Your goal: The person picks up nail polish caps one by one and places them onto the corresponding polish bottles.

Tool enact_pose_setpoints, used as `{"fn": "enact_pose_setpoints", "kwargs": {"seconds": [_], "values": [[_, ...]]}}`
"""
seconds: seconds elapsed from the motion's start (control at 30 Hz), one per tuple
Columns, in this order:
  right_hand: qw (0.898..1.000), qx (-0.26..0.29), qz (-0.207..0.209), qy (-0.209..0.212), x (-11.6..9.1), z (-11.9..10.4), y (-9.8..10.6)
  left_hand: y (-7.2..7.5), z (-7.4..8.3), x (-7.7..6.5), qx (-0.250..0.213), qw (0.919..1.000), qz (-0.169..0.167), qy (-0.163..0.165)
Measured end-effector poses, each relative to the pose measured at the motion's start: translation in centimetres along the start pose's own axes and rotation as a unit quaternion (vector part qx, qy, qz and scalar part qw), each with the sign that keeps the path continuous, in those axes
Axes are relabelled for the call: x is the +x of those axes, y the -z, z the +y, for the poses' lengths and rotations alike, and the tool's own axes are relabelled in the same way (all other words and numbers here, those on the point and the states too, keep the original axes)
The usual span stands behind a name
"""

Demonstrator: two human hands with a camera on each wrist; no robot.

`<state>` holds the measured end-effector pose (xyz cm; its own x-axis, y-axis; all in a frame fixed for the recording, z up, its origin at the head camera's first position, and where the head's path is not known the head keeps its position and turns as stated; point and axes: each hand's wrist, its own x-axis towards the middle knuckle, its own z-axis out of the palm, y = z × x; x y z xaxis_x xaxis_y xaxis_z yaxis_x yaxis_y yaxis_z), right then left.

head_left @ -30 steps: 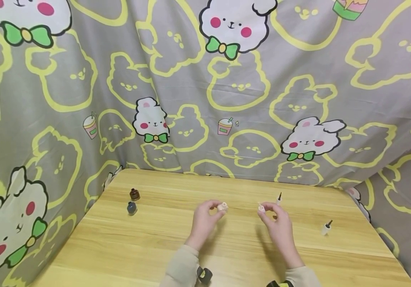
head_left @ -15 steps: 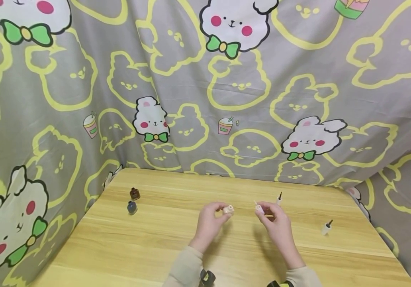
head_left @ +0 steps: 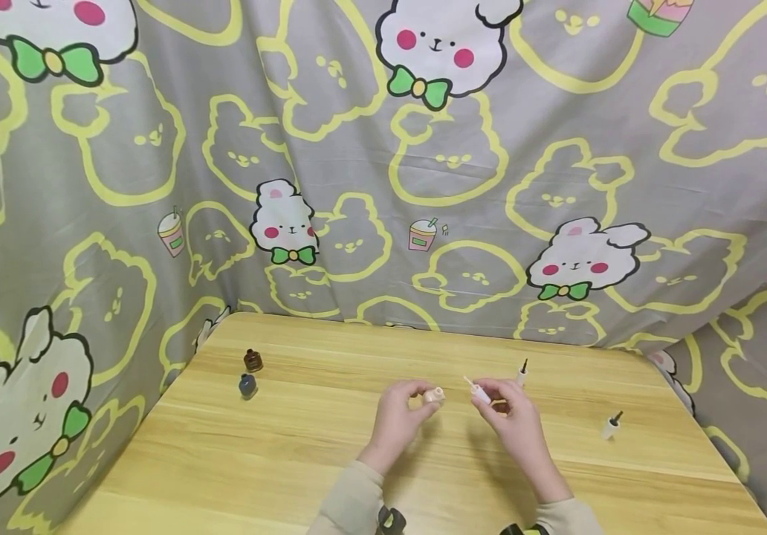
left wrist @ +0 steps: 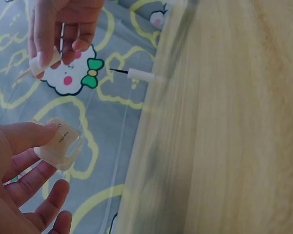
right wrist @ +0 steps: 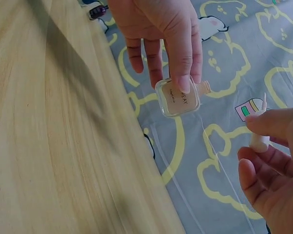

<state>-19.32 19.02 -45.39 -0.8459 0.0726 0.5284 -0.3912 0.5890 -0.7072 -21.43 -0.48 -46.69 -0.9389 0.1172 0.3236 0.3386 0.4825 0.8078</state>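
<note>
My left hand (head_left: 400,416) pinches a pale cream nail polish bottle (right wrist: 177,97) between thumb and fingers. Its neck is uncapped and, in the head view, tips toward the other hand. Small print shows on the clear glass. Across from it, my right hand (head_left: 517,412) holds a white nail polish cap (right wrist: 260,141) by thumb and fingertips, its thin brush (head_left: 468,380) sticking out up and leftward. A short gap separates brush and bottle neck. Both hands are raised over the wooden table (head_left: 290,461).
Two uncapped polish bottles, one dark brown (head_left: 253,362) and one blue (head_left: 247,386), stand at the table's left. On the right, two white caps stand with dark brushes upward, one farther back (head_left: 522,375) and one nearer the right edge (head_left: 612,426). A patterned curtain (head_left: 357,297) surrounds the table.
My left hand has moved right with the bottle, and my right hand slightly left, narrowing the gap. The brush has tilted over toward the bottle.
</note>
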Motion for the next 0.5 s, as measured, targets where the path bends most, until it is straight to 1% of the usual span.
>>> {"fn": "enact_pose_setpoints", "kwargs": {"seconds": [0.3, 0.4, 0.5], "values": [[1.0, 0.012, -0.01, 0.01, 0.02, -0.04, 0.11, -0.47, -0.08, -0.32, 0.006, 0.9999, 0.0, -0.01], [0.999, 0.006, -0.01, 0.031, 0.06, 0.05, 0.17, -0.47, -0.07, -0.34, 0.009, 0.9999, 0.003, -0.014], [0.998, 0.002, -0.009, 0.062, 0.09, 0.12, 0.2, -0.5, -0.06, -0.35, 0.015, 0.9997, 0.006, -0.018]]}}
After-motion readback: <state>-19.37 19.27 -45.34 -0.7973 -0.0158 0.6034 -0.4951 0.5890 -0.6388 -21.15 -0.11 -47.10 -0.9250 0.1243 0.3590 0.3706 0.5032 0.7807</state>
